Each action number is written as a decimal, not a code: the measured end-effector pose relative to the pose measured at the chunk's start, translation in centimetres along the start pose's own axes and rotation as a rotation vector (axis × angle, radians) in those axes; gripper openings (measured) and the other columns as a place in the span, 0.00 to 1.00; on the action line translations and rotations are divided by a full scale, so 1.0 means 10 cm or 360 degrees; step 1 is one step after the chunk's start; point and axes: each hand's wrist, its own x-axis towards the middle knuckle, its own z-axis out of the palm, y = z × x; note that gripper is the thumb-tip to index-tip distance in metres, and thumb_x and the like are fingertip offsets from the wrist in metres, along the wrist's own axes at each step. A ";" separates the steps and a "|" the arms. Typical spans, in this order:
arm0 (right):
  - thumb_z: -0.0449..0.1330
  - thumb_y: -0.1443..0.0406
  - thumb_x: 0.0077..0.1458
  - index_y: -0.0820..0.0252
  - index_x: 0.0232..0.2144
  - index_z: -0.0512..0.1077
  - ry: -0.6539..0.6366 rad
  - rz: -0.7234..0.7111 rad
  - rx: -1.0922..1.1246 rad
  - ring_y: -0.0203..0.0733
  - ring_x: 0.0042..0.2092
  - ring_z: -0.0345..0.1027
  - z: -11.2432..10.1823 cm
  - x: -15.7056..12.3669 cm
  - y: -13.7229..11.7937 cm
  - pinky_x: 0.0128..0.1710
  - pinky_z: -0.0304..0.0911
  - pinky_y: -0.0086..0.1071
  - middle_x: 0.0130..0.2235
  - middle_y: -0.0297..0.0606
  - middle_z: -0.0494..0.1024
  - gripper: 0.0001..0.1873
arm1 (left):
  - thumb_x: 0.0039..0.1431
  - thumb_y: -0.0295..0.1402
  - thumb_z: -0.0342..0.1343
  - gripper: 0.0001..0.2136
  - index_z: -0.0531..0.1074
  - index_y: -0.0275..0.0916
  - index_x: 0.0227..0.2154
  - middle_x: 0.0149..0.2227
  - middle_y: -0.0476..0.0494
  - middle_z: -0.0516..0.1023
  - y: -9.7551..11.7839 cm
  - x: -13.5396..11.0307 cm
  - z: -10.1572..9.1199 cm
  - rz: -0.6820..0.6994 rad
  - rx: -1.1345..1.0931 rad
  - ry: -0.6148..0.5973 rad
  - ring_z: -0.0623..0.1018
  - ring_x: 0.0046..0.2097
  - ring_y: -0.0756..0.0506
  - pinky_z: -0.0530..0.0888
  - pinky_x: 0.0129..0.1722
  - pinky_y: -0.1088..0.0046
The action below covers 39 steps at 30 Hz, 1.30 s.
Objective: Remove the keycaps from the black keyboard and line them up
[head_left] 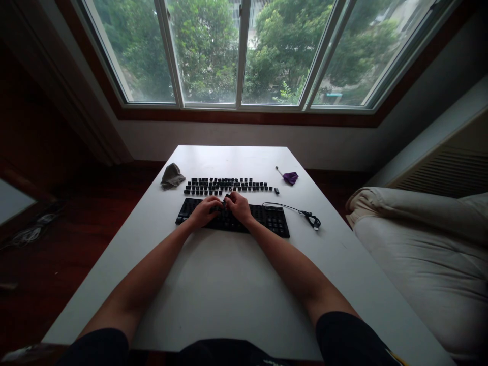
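A black keyboard lies across the middle of the white table. Behind it, rows of removed black keycaps are laid out. My left hand rests on the keyboard's upper middle with fingers curled. My right hand meets it there, fingers pinched together on something small that I cannot make out. The two hands touch at the fingertips above the keys.
A grey cloth sits at the back left of the table. A purple brush-like tool lies at the back right. The keyboard's cable coils to the right. A white sofa stands right of the table.
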 end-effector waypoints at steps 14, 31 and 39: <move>0.56 0.53 0.58 0.56 0.29 0.68 -0.0023 0.0055 0.0048 0.40 0.30 0.72 0.01 0.03 0.04 0.34 0.65 0.31 0.25 0.32 0.77 0.14 | 0.59 0.27 0.60 0.11 0.77 0.44 0.44 0.46 0.43 0.75 0.00 -0.02 0.05 0.0054 0.0208 0.0033 0.75 0.49 0.43 0.73 0.52 0.61; 0.56 0.54 0.57 0.56 0.29 0.67 -0.0086 0.0086 0.0048 0.39 0.28 0.71 0.00 0.06 0.04 0.33 0.65 0.31 0.24 0.31 0.77 0.13 | 0.58 0.31 0.62 0.09 0.79 0.42 0.42 0.43 0.43 0.77 0.02 0.00 0.01 -0.0060 -0.0114 -0.0028 0.77 0.42 0.46 0.74 0.46 0.66; 0.56 0.54 0.58 0.56 0.28 0.67 -0.0106 0.0048 -0.0012 0.39 0.28 0.69 0.01 0.05 0.04 0.33 0.62 0.30 0.24 0.31 0.76 0.13 | 0.57 0.34 0.63 0.10 0.79 0.40 0.41 0.40 0.44 0.76 -0.01 0.01 -0.04 -0.0146 -0.0269 -0.0114 0.76 0.38 0.47 0.74 0.43 0.68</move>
